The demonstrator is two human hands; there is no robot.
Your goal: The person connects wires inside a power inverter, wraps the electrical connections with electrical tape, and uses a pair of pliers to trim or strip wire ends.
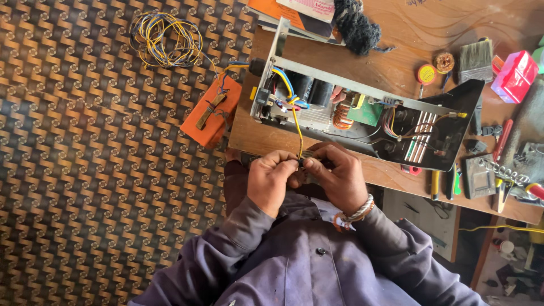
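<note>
Purple sleeves of my work shirt (306, 260) fill the near edge of the view, and from them my two hands meet just below the opened metal chassis (362, 113). My left hand (269, 181) and my right hand (340, 175) are touching each other, with the fingers (289, 164) of both pinched together on the lower end of a yellow wire (297, 127). That wire runs up from my fingertips, over the near rim of the chassis, to a knot of blue and yellow leads at the chassis's left end. Whatever else is between my fingertips is too small to make out. A beaded band sits on my right wrist.

Left of the chassis an orange box (212, 110) hangs over the edge of the wooden tabletop (391, 62), and beyond it a loose coil of wires (164, 39) lies on the patterned floor. Right of the chassis are a brush (475, 59), a pink box (514, 76), screwdrivers and small tools. Behind the chassis lies a dark woolly bundle (357, 25) on some books.
</note>
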